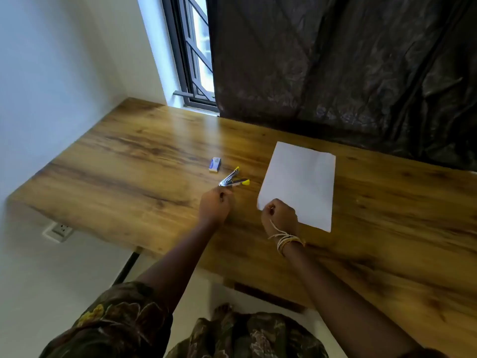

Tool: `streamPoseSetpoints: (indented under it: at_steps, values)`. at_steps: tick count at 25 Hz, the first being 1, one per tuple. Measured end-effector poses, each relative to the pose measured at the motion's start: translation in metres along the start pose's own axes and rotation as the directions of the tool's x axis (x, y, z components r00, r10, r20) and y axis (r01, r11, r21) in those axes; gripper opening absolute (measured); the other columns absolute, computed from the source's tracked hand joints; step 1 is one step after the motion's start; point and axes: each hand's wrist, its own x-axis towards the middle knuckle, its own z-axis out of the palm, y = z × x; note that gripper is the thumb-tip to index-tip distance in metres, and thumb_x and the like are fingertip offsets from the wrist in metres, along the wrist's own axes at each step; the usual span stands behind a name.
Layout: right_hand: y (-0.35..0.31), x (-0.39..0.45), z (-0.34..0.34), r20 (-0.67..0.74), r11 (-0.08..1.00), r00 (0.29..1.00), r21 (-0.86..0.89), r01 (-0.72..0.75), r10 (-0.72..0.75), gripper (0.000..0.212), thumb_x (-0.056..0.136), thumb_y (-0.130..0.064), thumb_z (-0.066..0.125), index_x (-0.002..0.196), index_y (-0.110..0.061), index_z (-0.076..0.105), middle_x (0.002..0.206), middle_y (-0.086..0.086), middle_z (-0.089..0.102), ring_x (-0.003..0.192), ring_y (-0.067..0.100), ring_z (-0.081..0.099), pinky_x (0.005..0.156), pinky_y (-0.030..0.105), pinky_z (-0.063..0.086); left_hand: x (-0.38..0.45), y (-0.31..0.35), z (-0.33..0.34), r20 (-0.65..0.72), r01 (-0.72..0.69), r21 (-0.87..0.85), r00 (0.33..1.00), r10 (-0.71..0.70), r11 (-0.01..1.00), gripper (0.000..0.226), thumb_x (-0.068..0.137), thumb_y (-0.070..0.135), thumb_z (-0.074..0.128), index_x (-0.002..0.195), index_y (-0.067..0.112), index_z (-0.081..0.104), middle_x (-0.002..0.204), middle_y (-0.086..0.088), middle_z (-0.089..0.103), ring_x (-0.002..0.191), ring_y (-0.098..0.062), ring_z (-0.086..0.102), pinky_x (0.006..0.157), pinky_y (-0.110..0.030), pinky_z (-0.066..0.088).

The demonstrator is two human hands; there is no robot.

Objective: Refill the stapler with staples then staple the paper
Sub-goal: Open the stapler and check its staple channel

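Observation:
A stapler with yellow tips lies swung open in a V on the wooden table. My left hand sits just in front of its metal hinge end with curled fingers; whether they pinch the stapler is unclear. A small blue and white staple box lies just beyond the stapler, to its left. To the right lies a white sheet of paper. My right hand grips its near left corner, fingers curled.
A dark curtain hangs along the table's far edge on the right, with a barred window to its left. A white wall with a socket borders the table's left side.

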Motion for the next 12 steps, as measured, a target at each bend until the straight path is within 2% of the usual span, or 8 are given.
streamPoseSetpoints:
  at_steps: [3, 7, 10, 12]
  values:
    - [-0.021, 0.02, 0.018, 0.106, 0.999, 0.994, 0.046, -0.021, 0.016, 0.015, 0.083, -0.016, 0.056, 0.092, -0.01, 0.066, 0.088, 0.013, 0.071, 0.084, 0.032, 0.065, 0.071, 0.033, 0.053, 0.032, -0.008, -0.007, -0.047, 0.049, -0.038, 0.998, -0.051, 0.998, 0.021, 0.082, 0.006, 0.055, 0.091, 0.01, 0.073, 0.091, -0.013, 0.074, 0.085, -0.029, 0.067, 0.073, -0.032, 0.048]
    - [-0.043, 0.047, 0.043, 0.235, 0.986, 0.959, 0.014, -0.167, 0.16, 0.042, 0.082, -0.024, 0.056, 0.123, -0.013, 0.051, 0.103, 0.015, 0.069, 0.095, 0.037, 0.064, 0.083, 0.04, 0.052, 0.071, -0.01, -0.005, -0.029, 0.047, -0.014, 0.998, -0.048, 0.999, 0.021, 0.084, 0.007, 0.053, 0.09, 0.002, 0.072, 0.092, -0.017, 0.072, 0.089, -0.033, 0.065, 0.077, -0.038, 0.049]
    - [-0.052, 0.063, 0.06, 0.278, 0.972, 0.934, 0.006, -0.233, 0.223, 0.056, 0.085, -0.031, 0.052, 0.137, -0.015, 0.038, 0.111, 0.016, 0.068, 0.094, 0.036, 0.067, 0.09, 0.043, 0.052, 0.09, -0.01, 0.004, 0.091, 0.051, 0.03, 0.994, -0.054, 0.998, 0.02, 0.086, 0.017, 0.057, 0.091, 0.004, 0.072, 0.087, -0.016, 0.072, 0.086, -0.032, 0.066, 0.074, -0.039, 0.051]
    - [-0.052, 0.068, 0.067, 0.283, 0.964, 0.925, -0.004, -0.264, 0.254, 0.058, 0.087, -0.033, 0.052, 0.139, -0.013, 0.036, 0.115, 0.016, 0.066, 0.095, 0.037, 0.067, 0.09, 0.046, 0.052, 0.095, -0.009, 0.011, 0.17, 0.047, 0.087, 0.984, -0.061, 0.995, 0.025, 0.087, 0.029, 0.062, 0.098, 0.008, 0.072, 0.092, -0.012, 0.072, 0.09, -0.029, 0.066, 0.076, -0.04, 0.053]
